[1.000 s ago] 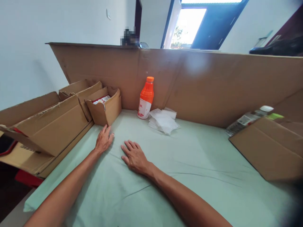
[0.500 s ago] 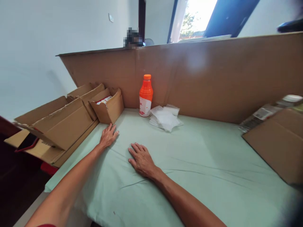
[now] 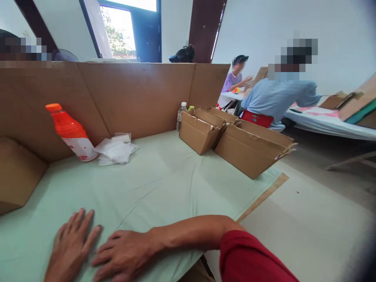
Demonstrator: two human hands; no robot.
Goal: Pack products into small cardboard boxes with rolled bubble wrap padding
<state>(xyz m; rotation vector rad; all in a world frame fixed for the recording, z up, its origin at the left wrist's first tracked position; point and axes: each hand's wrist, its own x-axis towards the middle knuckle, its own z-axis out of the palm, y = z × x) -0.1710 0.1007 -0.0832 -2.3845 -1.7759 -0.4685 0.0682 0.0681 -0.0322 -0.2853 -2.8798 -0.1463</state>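
My left hand (image 3: 70, 246) and my right hand (image 3: 125, 252) both lie flat, fingers spread, on the pale green cloth (image 3: 164, 176) at the bottom left of the view. Neither holds anything. A red sleeve covers my right upper arm. An orange bottle (image 3: 70, 131) with an orange cap stands at the back left against the cardboard wall (image 3: 132, 96). A heap of clear plastic bags (image 3: 116, 149) lies just right of the bottle.
Two open cardboard boxes (image 3: 199, 131) (image 3: 252, 147) stand at the table's right edge, a small clear bottle (image 3: 181, 115) behind them. Another box (image 3: 16, 174) sits at the left. Beyond, two people work at another table (image 3: 329, 123). Bare floor lies to the right.
The view has swung sharply to the right; the right-hand boxes and the other people have come into sight. My hands stay flat on the cloth, closer together now.
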